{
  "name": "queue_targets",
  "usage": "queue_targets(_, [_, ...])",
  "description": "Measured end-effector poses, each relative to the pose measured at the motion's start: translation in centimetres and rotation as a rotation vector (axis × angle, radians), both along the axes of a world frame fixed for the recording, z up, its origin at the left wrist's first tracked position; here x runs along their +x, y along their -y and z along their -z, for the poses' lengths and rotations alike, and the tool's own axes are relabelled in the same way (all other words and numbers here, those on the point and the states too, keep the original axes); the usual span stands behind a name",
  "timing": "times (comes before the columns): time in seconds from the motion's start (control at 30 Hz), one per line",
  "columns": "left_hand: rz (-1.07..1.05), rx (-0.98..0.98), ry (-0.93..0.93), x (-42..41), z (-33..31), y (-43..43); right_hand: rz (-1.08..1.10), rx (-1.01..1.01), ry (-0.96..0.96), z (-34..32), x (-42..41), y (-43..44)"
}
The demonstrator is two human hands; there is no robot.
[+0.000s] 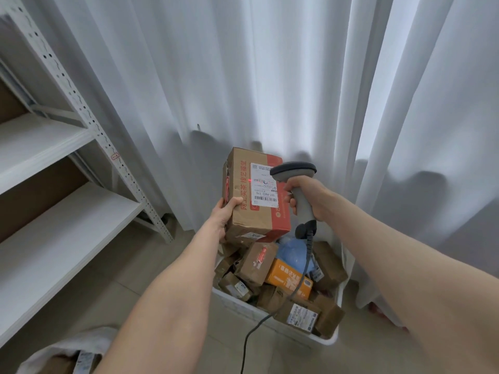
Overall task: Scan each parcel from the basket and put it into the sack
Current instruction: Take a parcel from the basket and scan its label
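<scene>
Parcel under scanner, above basket [272, 319]
Left hand [224, 215] grips parcel [243, 201]; right hand [299, 195] grips scanner [295, 172], red dot on parcel

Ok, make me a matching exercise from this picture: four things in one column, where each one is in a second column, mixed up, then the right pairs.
Things
1. red-printed cardboard box
2. scanner
3. orange parcel
4. sack

Places
A. lying in the basket
B. gripped by the right hand
C. in the lower left corner of the view
D. held up by the left hand

Pairs: 1-D, 2-B, 3-A, 4-C
</scene>
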State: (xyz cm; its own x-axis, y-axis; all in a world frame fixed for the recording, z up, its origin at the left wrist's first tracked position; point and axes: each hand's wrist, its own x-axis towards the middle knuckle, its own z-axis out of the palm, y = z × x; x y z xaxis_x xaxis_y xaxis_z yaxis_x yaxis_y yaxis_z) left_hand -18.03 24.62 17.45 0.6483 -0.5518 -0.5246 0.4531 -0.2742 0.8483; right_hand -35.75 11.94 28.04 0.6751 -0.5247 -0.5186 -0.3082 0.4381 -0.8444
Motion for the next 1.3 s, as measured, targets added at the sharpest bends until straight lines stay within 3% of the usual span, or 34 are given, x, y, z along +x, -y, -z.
queue_targets(0.77, [-0.098, 0.060, 0.050, -10.5, -4.5, -7.2, -0.109, -0.015, 0.043, -1.7, -7.9, -5.3])
queue_targets(1.03, [-0.189, 0.058, 0.009, -10.2, -5.1, -12.8, -0.079, -0.026, 0.079, -0.7, -5.6, -9.5])
queue_targets(1.3, [-0.350, 0.114, -0.034, -5.9, -4.0, -24.3, -0.081, 0.023, 0.097, 1.4, 1.7, -19.2])
